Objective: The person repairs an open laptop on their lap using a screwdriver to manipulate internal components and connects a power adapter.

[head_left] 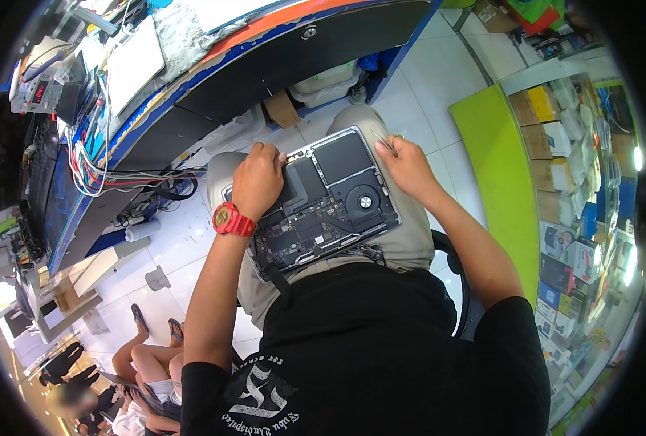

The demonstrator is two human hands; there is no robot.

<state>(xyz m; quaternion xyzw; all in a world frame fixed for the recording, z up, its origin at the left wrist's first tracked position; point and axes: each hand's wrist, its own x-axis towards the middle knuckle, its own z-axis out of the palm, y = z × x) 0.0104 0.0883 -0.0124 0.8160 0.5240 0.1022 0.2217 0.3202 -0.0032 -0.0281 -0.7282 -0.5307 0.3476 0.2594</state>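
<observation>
Opened silver laptop with its bottom cover off (323, 200), dark battery cells and round fan exposed, resting on the lap. Left hand (257, 178) pressed fist-like on the laptop's far-left battery area, fingers curled together, nothing visibly held. Right hand (406, 163) at the laptop's far-right corner, pinched shut on thin metal tweezers (385, 141). Best done steadying the laptop firmly, working the tips gently, clear of cables. Blue-edged curved counter (214, 80) beyond the laptop.

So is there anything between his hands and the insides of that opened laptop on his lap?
Nothing visible. The left hand already rests on the opened laptop, and the right hand holds thin tweezers at its far corner; the back cover is off.
</observation>
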